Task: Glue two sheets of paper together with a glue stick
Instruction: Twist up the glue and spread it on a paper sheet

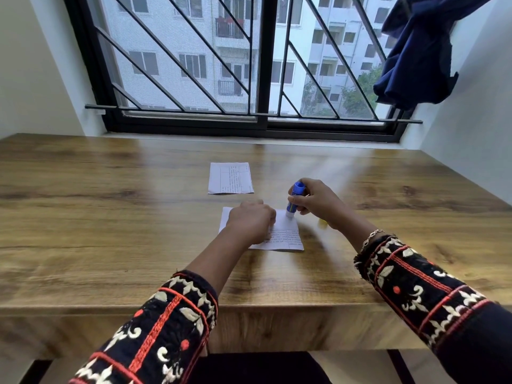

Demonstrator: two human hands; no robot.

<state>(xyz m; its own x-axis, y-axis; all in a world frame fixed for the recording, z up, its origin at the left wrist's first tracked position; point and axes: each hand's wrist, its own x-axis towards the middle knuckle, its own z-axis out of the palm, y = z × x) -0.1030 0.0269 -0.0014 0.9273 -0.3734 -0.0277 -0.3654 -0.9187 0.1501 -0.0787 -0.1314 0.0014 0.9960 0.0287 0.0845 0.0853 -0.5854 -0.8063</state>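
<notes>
A small printed paper sheet [288, 236] lies on the wooden table [110, 217] in front of me. My left hand [249, 220] rests on its left half, fingers curled, pressing it flat. My right hand [315, 202] grips a blue glue stick [294, 199], held almost upright with its white tip touching the sheet's far right corner. A second printed sheet [230, 178] lies flat farther back, apart from both hands. A small yellow thing [322, 222], perhaps the stick's cap, shows under my right wrist, mostly hidden.
A barred window [249, 65] with a black frame runs along the table's far edge. A dark blue cloth [415, 51] hangs at the upper right. White walls close in both sides. The table's front edge is near my elbows.
</notes>
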